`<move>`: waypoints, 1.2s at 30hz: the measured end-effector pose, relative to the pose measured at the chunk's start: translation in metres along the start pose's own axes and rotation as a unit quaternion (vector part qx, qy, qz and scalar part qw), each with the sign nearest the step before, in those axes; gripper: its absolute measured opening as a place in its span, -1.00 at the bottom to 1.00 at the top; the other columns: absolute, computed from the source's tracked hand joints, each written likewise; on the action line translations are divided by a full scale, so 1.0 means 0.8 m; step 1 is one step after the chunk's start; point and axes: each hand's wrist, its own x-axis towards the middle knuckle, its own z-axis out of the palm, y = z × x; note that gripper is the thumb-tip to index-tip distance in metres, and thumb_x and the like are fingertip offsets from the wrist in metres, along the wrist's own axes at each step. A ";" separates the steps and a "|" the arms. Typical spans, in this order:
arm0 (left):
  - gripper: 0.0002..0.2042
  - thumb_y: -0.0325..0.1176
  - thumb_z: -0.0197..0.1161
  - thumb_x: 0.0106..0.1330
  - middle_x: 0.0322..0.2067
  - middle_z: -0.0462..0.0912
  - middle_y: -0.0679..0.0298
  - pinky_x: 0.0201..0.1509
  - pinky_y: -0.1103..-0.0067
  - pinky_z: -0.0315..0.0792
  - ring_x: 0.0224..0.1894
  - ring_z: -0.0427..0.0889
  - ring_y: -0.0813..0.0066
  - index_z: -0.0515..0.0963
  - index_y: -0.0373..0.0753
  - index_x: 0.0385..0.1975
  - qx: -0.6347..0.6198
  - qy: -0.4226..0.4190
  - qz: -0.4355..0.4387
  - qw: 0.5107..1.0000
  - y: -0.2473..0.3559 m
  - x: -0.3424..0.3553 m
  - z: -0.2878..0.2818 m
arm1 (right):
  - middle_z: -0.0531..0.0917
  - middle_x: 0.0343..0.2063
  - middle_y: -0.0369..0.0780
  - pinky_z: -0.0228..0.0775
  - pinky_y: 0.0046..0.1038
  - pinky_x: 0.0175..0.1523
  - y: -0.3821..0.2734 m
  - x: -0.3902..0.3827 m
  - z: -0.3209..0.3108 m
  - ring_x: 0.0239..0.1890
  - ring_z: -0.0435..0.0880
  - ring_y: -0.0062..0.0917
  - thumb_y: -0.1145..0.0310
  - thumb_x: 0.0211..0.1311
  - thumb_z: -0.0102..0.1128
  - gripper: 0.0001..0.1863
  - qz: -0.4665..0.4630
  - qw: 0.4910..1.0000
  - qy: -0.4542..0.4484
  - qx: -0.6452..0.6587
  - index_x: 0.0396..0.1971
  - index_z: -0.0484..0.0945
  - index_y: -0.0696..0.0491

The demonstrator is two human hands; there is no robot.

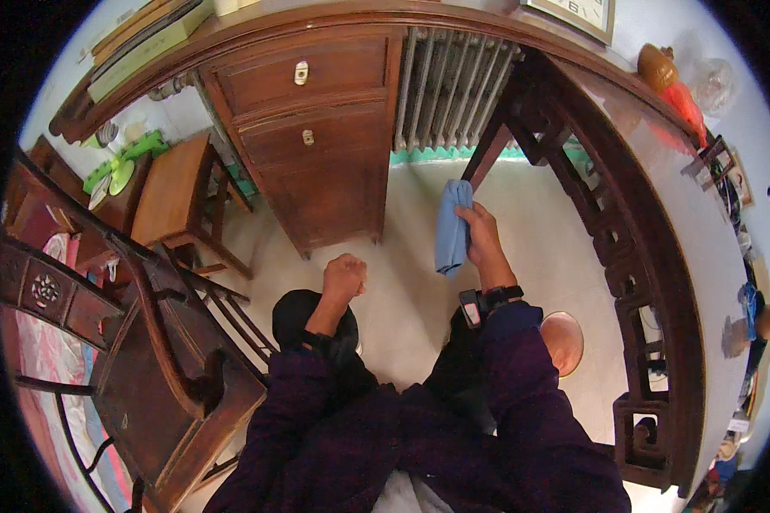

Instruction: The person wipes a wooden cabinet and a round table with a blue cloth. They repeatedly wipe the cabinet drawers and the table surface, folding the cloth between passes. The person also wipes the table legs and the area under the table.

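A folded light blue cloth [450, 229] hangs upright in front of me, pinched along its right side between the thumb and fingers of my right hand [481, 238]. Lower and to the left, my left hand [346, 278] is curled into a loose fist above my knee, with nothing seen in it. The hands are well apart, and the left one does not touch the cloth. Dark straps circle both wrists, and a small device [470, 308] sits on the right one.
Ahead stands a dark wooden drawer cabinet [308, 154] beside a ribbed radiator [453, 90]. A carved table frame [612, 248] runs along my right. An armchair [167, 385] and a wooden stool [175, 192] stand left. A pinkish round object [562, 342] is by my right arm.
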 end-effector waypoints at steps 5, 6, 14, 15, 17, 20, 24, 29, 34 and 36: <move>-0.88 -0.41 0.20 0.26 -0.61 0.56 0.26 -0.61 0.56 0.42 -0.69 0.48 0.54 0.55 -0.35 -0.38 0.025 -0.012 -0.005 1.000 0.026 -0.006 0.013 | 0.65 -0.08 -0.17 0.52 -0.41 -0.02 0.009 0.030 -0.001 -0.11 0.64 -0.44 0.38 0.19 0.28 -0.53 0.033 0.999 -0.018 0.028 0.10 0.51 0.21; -0.88 -0.41 0.19 0.27 -0.61 0.56 0.26 -0.61 0.57 0.41 -0.68 0.49 0.54 0.55 -0.35 -0.38 0.037 -0.014 -0.020 0.999 0.034 -0.002 0.013 | 0.64 -0.08 -0.16 0.52 -0.40 -0.01 0.010 0.041 0.002 -0.10 0.63 -0.43 0.37 0.20 0.27 -0.53 0.042 0.999 -0.020 0.013 0.11 0.51 0.21; -0.89 -0.42 0.21 0.29 -0.60 0.56 0.28 -0.61 0.60 0.36 -0.66 0.50 0.57 0.54 -0.34 -0.41 0.114 -0.016 -0.034 0.993 0.057 0.038 -0.002 | 0.55 0.14 -0.06 0.50 -0.30 0.15 -0.057 0.121 0.097 0.05 0.62 -0.36 0.45 0.21 0.30 -0.20 0.013 0.994 -0.076 0.082 0.44 0.17 0.12; -0.89 -0.42 0.21 0.29 -0.60 0.57 0.29 -0.60 0.61 0.36 -0.66 0.50 0.58 0.54 -0.34 -0.42 0.124 -0.008 -0.056 0.991 0.055 0.045 -0.002 | 0.56 0.14 -0.06 0.51 -0.30 0.14 -0.077 0.134 0.112 0.04 0.62 -0.35 0.44 0.21 0.31 -0.18 -0.008 0.992 -0.092 0.086 0.46 0.15 0.09; -0.88 -0.41 0.22 0.30 -0.59 0.57 0.29 -0.60 0.61 0.37 -0.65 0.51 0.58 0.55 -0.33 -0.41 0.102 -0.020 -0.051 0.993 0.050 0.058 0.001 | 0.57 0.12 -0.08 0.54 -0.32 0.10 -0.122 0.162 0.144 0.02 0.63 -0.36 0.43 0.21 0.33 -0.18 -0.070 0.990 -0.099 0.070 0.46 0.16 0.05; -0.88 -0.41 0.21 0.31 -0.58 0.58 0.29 -0.59 0.62 0.38 -0.64 0.52 0.58 0.56 -0.34 -0.39 0.105 -0.042 -0.038 0.993 0.044 0.074 0.001 | 0.63 0.05 -0.12 0.53 -0.37 0.08 -0.178 0.180 0.180 -0.03 0.65 -0.41 0.42 0.21 0.32 -0.28 -0.154 0.963 -0.171 0.140 0.39 0.30 0.07; -0.88 -0.41 0.22 0.31 -0.57 0.60 0.28 -0.58 0.62 0.40 -0.63 0.53 0.59 0.57 -0.34 -0.37 0.136 -0.030 -0.044 0.989 0.044 0.097 -0.002 | 0.70 -0.07 -0.21 0.49 -0.48 0.07 -0.204 0.203 0.217 -0.08 0.64 -0.55 0.40 0.20 0.34 -0.49 -0.241 0.963 -0.115 0.026 0.19 0.56 0.05; -0.88 -0.40 0.23 0.30 -0.56 0.61 0.26 -0.56 0.61 0.40 -0.63 0.52 0.59 0.57 -0.34 -0.37 0.112 -0.026 -0.072 0.991 0.048 0.115 -0.001 | 0.73 -0.03 -0.12 0.45 -0.44 0.16 -0.120 0.264 0.203 0.00 0.67 -0.39 0.30 0.16 0.31 -0.56 -0.240 0.965 -0.090 -0.054 0.07 0.65 0.05; -0.87 -0.38 0.22 0.36 -0.56 0.58 0.26 -0.54 0.59 0.40 -0.63 0.51 0.55 0.55 -0.32 -0.35 0.125 -0.035 -0.080 0.988 0.050 0.119 -0.001 | 0.75 -0.12 -0.13 0.48 -0.40 0.04 0.074 0.314 0.136 -0.07 0.70 -0.47 0.14 0.25 0.23 -0.57 -0.155 0.937 -0.060 -0.307 0.07 0.64 0.00; -0.88 -0.38 0.21 0.36 -0.55 0.58 0.26 -0.52 0.59 0.41 -0.63 0.52 0.56 0.55 -0.31 -0.35 0.132 -0.031 -0.093 0.986 0.051 0.120 0.000 | 0.74 -0.11 -0.13 0.49 -0.35 0.03 0.141 0.322 0.101 -0.07 0.70 -0.44 0.14 0.25 0.20 -0.57 -0.117 0.871 -0.143 -0.455 0.07 0.63 -0.01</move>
